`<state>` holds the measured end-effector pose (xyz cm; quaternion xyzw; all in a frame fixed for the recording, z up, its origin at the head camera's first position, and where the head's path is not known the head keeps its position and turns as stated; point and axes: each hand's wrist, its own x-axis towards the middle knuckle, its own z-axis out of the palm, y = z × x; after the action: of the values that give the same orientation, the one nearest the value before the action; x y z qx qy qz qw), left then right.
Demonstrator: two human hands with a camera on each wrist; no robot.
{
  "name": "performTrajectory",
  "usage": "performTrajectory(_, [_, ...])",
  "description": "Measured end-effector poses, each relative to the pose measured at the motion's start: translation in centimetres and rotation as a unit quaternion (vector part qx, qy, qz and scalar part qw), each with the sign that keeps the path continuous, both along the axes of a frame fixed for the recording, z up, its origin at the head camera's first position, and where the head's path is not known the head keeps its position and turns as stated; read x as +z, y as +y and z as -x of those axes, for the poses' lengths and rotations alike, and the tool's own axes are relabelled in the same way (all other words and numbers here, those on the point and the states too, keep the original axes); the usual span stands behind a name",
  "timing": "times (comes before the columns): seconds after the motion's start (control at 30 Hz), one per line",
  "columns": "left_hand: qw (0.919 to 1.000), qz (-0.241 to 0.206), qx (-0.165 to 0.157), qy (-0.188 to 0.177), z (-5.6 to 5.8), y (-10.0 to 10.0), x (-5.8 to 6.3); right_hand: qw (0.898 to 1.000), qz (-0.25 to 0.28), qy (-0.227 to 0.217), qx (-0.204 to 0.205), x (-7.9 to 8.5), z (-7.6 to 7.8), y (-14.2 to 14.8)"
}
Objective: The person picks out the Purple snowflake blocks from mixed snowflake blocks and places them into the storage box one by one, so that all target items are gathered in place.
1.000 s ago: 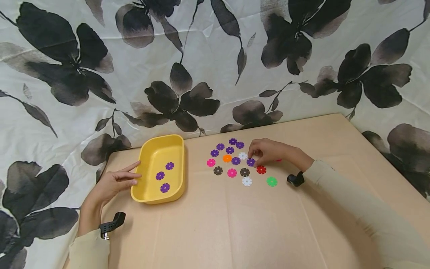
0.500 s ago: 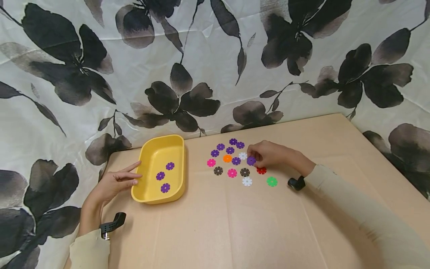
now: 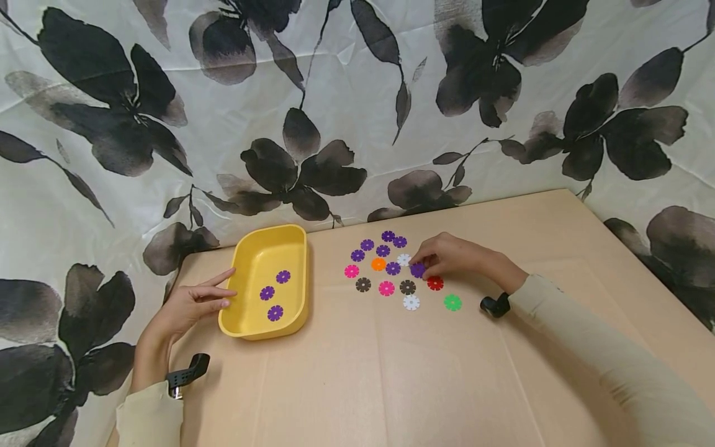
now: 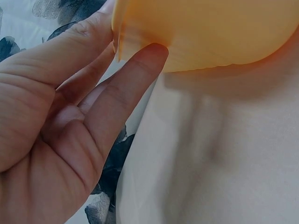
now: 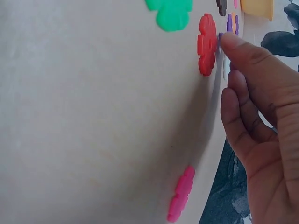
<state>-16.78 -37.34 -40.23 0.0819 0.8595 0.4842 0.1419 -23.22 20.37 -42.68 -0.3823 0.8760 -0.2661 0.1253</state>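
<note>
My left hand holds the left wall of a yellow tray, its thumb outside and fingertips at the rim. In the left wrist view the thumb lies against the tray's outer wall. Three purple notched discs, flower-like, lie in the tray; one is the near purple disc. At the right side of the loose discs, my right hand pinches a purple disc, partly covered by the fingers. The right wrist view shows only a sliver of it by the thumb, beside a red disc.
Left of the right hand lie several more discs: purple ones, an orange disc, pink, brown and white ones. A green disc lies nearer the front. Under the right wrist is a pink disc. Floral cloth hangs behind the table.
The right hand's fingers have shifted slightly at the purple disc, which rose a little and then lowered. The left hand and tray have stayed in place.
</note>
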Motion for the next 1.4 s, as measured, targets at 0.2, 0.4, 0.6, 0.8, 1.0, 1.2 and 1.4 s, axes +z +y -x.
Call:
performTrajectory(0.2, [1.0000, 0.001, -0.003, 0.000, 0.0, 0.0, 0.1, 1.000, 0.001, -0.016, -0.008, -0.1, 0.1, 0.1])
performTrajectory(0.4, [0.9999, -0.011, -0.004, -0.005, 0.1, 0.0, 0.3, 0.999, 0.015, -0.036, -0.010, 0.3, 0.0, 0.1])
performTrajectory(0.6, [0.9998, -0.017, 0.005, -0.012, 0.1, 0.1, 0.2, 0.999, 0.023, -0.043, -0.020, 0.8, -0.2, 0.1])
performTrajectory(0.8, [0.9996, -0.016, 0.012, -0.021, 0.0, 0.2, 0.2, 0.999, 0.017, -0.033, -0.026, 1.1, -0.3, -0.1])
performTrajectory(1.0, [0.9991, -0.026, 0.012, -0.032, -0.3, 0.4, 0.3, 0.999, 0.020, -0.019, -0.026, 1.3, -0.5, -0.3])
performTrajectory(1.2, [0.9989, -0.032, 0.010, -0.034, -0.8, 0.4, 0.1, 0.999, 0.023, -0.013, -0.021, 1.7, -0.9, -0.5])
performTrajectory(1.4, [0.9987, -0.038, 0.010, -0.034, -1.4, 0.4, 0.0, 0.999, 0.037, -0.009, -0.017, 2.1, -1.4, -0.8])
